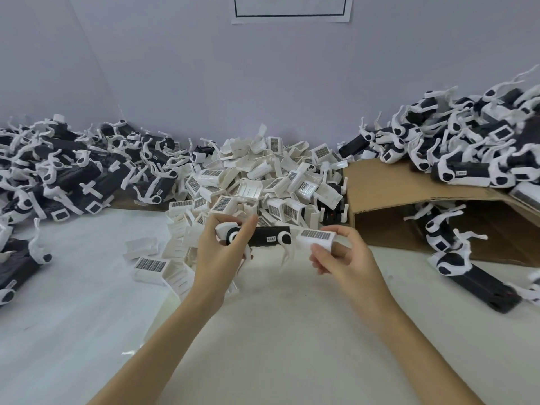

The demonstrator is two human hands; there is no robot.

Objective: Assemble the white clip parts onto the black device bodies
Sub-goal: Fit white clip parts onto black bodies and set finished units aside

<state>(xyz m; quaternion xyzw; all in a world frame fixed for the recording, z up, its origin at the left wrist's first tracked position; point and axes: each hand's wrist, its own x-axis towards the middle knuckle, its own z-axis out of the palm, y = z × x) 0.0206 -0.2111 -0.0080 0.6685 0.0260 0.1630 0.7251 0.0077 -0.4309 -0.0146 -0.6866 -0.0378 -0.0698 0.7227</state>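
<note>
Pale wall behind, white-covered bench [277,331] below, heaped along its far edge. Left hand [217,252] curled around one end of a black device body [267,235], thumb and fingers pinching near its white round end cap. Right hand [339,252] pinching a white clip part [317,238], barcode label facing up, just beside the body's free end and not yet seated on it. Both held above the bench, in front of the pile of loose white clips [257,182].

Left of that pile, a heap of black bodies with white straps [73,168]. Right of it, a folded cardboard sheet [409,194] carrying another such heap [467,141], more spilling beneath it.

Judged light, rigid moulded plastic, both pieces: smooth, a little slippery, thin clip walls likely to flex or crack under a skewed push. Best gripped on the clip's flat sides, clear of the open mouth; body best braced near the end being fitted, away from the dangling strap.
</note>
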